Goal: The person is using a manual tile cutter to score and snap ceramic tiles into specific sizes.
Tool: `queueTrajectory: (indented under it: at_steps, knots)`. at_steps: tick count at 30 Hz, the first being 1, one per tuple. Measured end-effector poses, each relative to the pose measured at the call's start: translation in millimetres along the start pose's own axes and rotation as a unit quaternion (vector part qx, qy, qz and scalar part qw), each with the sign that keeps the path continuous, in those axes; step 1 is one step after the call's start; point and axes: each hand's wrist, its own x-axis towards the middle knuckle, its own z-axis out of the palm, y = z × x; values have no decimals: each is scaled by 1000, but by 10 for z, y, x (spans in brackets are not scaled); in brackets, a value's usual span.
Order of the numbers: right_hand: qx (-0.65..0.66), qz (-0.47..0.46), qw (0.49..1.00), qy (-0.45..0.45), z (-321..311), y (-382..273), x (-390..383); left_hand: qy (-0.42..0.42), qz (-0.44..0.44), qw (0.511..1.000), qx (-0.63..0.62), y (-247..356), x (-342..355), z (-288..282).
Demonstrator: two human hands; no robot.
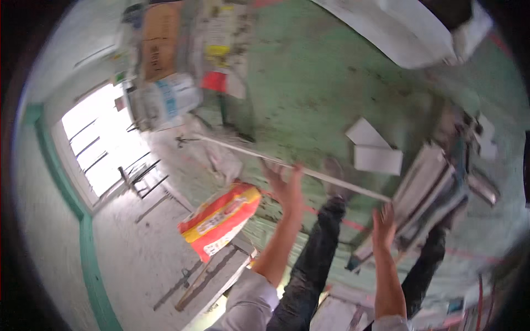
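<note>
Strip: a long, thin white strip slants over the green floor, passing in front of one shoe; its far left end blurs into pale sheeting.
Left hand: the left hand is at the strip's middle, fingers spread and smeared by motion; I cannot tell whether they grip it.
Right hand: the right hand is just below the strip's right end, fingers upward and loosely extended; contact is unclear.
Bundle: long pale pieces lie beside the right hand, partly hiding the other leg.
White pieces: two flat ones lie beyond the strip, one overlapping the other.
Bag: a red and yellow bag, its print blurred.
Upper edge: cuts off a large white sheet and a brown carton.
Window: glare washes out the view outside.
</note>
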Motion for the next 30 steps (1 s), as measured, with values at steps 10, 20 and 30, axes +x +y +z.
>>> queueTrajectory:
  at_steps: [10,20,30]
  knots:
    - [9,19,991,-135,-242,408,-799,-5,112,993,-27,1190,147,-773]
    - [-110,-166,976,-92,-752,-661,-1308,-199,266,921,205,748,475,-1056]
    - [-124,-293,948,12,-1377,-676,-1003,-401,422,751,311,649,140,89]
